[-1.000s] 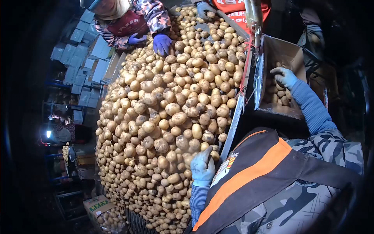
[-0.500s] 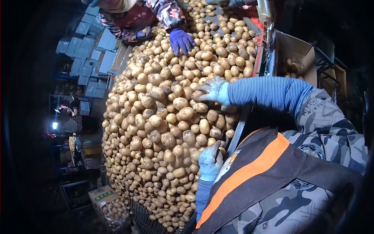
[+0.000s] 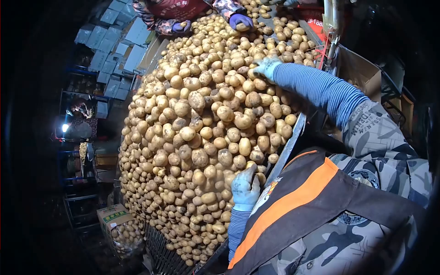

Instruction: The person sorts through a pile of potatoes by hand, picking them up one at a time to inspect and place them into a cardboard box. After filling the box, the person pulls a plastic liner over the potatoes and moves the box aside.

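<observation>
A large heap of potatoes (image 3: 197,137) covers the sloping surface before me. My right hand (image 3: 267,68), in a pale blue glove, reaches across the upper part of the heap, its fingers apart and touching potatoes. Near the heap's close edge is my left hand (image 3: 245,189), gloved alike, with thumb and fingers apart beside some potatoes; nothing is visibly gripped. Both forearms wear striped blue sleeves. At the top, a co-worker's purple-gloved hand (image 3: 240,22) holds a potato, and the co-worker's other gloved hand (image 3: 182,27) is at the heap's far side.
A metal edge (image 3: 288,149) runs between the heap and my apron. An open cardboard box (image 3: 360,68) stands at upper right. At lower left are a box (image 3: 114,214) with bagged potatoes and dark slats (image 3: 162,252). Stacked cartons (image 3: 107,41) and another person (image 3: 81,123) are farther back.
The view has shifted a little. My right hand has moved farther up the heap, while my left hand stays near the close edge. The co-worker's purple-gloved hand has turned and now holds a potato.
</observation>
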Motion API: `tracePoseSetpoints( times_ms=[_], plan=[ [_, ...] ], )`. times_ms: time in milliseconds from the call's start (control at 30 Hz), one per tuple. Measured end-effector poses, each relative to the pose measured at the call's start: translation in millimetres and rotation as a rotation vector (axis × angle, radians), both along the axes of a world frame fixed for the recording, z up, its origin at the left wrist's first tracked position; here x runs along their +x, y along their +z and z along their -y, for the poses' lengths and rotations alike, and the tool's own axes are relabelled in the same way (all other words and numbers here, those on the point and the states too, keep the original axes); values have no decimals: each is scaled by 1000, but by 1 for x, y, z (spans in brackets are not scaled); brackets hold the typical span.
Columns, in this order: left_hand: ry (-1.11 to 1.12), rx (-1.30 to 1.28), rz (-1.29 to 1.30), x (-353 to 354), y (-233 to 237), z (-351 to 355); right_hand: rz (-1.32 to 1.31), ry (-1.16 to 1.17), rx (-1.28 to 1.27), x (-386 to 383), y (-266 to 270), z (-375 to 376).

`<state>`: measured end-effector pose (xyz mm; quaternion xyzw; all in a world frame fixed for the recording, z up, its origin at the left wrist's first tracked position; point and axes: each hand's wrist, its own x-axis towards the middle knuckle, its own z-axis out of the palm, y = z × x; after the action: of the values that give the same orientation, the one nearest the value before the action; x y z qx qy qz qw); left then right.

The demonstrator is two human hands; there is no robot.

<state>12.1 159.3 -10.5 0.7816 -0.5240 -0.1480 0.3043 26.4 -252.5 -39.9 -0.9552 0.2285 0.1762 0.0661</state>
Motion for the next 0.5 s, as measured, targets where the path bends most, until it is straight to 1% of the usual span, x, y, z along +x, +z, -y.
tracePoseSetpoints(
  times_ms=[67, 100, 133, 200, 233, 267, 300, 367, 400, 433, 467, 500],
  plan=[
    [2, -4, 12, -2, 1, -1, 142, -177, -125, -10, 10, -8],
    [5, -11, 21, -1, 2, 0, 225, -148, -137, -14, 19, -16],
    [-5, -6, 38, 2, 1, 1, 306, -116, -151, -18, 27, -25],
    [-24, 9, 64, 5, -1, 2, 471, 181, -62, -36, 42, -66],
    [-32, 13, 58, 4, 1, 8, 434, 367, 62, -47, 48, -89],
    [-47, 20, 51, 4, 5, 14, 332, 512, 124, -52, 50, -113],
    [-65, 24, 46, 5, 7, 20, 496, 534, 64, -53, 5, -133],
    [-112, 23, 59, 10, -1, 26, 354, 441, 96, -45, 29, -137],
    [-118, 15, 60, 10, -3, 28, 338, 415, 95, -38, 30, -135],
    [-121, 6, 61, 10, -5, 29, 321, 392, 94, -31, 28, -127],
    [-110, -6, 55, 9, -5, 30, 289, 391, 34, -19, -1, -119],
    [-99, -19, 49, 9, -4, 30, 177, 439, -21, -26, 30, -106]
  ],
)
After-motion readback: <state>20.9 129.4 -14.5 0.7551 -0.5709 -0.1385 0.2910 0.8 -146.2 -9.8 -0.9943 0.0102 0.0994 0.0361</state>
